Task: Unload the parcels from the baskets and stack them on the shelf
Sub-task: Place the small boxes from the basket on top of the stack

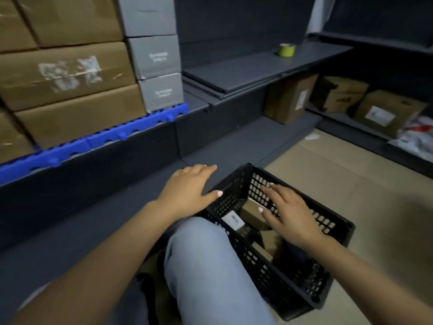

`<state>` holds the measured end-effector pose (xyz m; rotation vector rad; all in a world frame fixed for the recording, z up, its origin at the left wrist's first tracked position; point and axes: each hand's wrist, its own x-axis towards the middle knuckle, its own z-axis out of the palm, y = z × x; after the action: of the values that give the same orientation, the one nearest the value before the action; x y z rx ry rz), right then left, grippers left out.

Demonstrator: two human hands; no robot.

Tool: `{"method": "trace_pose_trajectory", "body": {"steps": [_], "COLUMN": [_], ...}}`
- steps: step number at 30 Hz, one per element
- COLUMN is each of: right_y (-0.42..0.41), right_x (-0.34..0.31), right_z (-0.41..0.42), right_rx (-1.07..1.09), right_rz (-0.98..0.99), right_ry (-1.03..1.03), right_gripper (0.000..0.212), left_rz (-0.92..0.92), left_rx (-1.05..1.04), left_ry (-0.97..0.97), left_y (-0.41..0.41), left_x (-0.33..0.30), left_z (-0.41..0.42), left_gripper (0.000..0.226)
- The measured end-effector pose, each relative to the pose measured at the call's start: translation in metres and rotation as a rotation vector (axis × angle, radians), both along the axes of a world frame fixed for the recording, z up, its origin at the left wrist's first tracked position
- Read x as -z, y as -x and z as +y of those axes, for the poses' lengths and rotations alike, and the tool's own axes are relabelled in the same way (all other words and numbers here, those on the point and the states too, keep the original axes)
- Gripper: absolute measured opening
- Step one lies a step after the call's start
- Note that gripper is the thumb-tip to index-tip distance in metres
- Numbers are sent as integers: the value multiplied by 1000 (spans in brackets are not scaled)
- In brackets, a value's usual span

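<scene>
Above the black basket (pixel 328 227), both hands hover flat, fingers straight.

Stockroom indicated: dark metal shelving (pixel 269 64) loaded with stacked cardboard cartons (pixel 68 73), grey boxes (pixel 155 57), labelled parcels (pixel 384 111).

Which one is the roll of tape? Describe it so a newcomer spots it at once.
Find the dark shelf board jutting out right of the stacked grey boxes. The tape roll sits alone near its back edge. It is the only round, yellow-green thing among square boxes.
</scene>
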<state>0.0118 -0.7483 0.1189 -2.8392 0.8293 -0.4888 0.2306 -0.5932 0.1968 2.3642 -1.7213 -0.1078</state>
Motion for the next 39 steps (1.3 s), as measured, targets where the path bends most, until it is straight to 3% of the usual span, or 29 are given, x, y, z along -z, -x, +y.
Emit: {"method": "trace_pose_trajectory", "body": {"steps": [6,18,27,31,34,39], "right_y": [8,-9,-34,-37,-35,-32], "right_x": [44,174,248,273,304,299], "right_z": [-29,-79,-89,-85,-87,-84], "right_rx": [94,191,-165,-306,-346,-335], "right_rz": [128,605,1184,1155,1129,1064], "right_ry": [-29,-340,-252,-123,-31,-61], "right_gripper": [60,68,87,48,56,45], "left_rz": [58,153,94,80,97,111], "left_rx": [41,-6,60,83,87,124], "left_ry": [-44,-173,-209,-271,-273,-301], "left_y": [-6,-62,-86,-83,-82,-77], "left_x": [32,125,168,189,203,219], "left_z": [-32,-95,-138,-150,-162,-170], "left_gripper": [74,83,73,72,73,73]}}
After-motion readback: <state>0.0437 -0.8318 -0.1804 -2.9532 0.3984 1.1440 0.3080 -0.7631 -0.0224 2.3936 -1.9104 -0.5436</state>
